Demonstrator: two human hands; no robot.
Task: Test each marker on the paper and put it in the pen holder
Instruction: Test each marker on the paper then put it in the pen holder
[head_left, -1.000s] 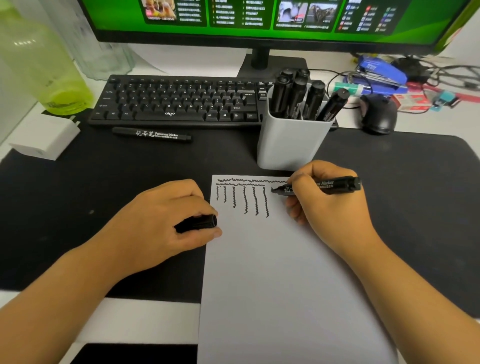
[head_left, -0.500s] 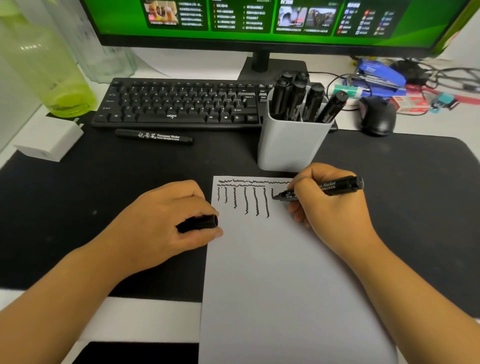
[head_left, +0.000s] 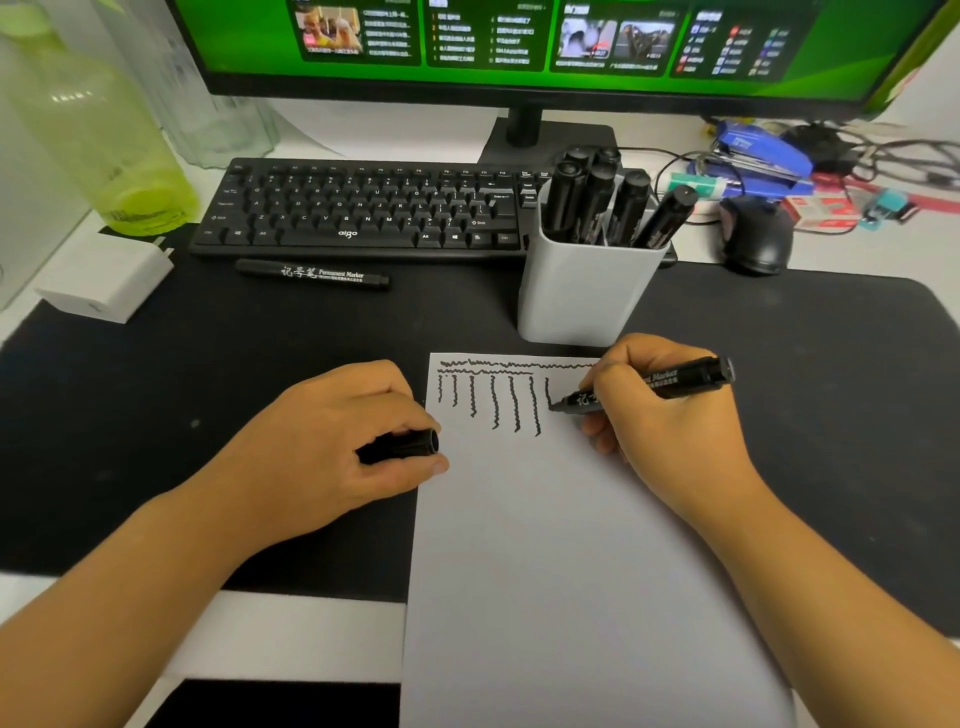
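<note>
Right hand (head_left: 670, 415) grips marker (head_left: 649, 387), tip on paper (head_left: 571, 545) for testing; left hand (head_left: 332, 441) clutches cap (head_left: 400, 447), ready for recapping.

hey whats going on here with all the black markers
A person is testing black permanent markers on a white sheet of paper. The right hand holds an uncapped black marker with its tip on the paper, drawing a wavy vertical line beside six others. The left hand holds the black cap at the sheet's left edge. Several capped markers stand in the grey pen holder; one more black marker lies by the black keyboard, apparently not yet tested.
</note>
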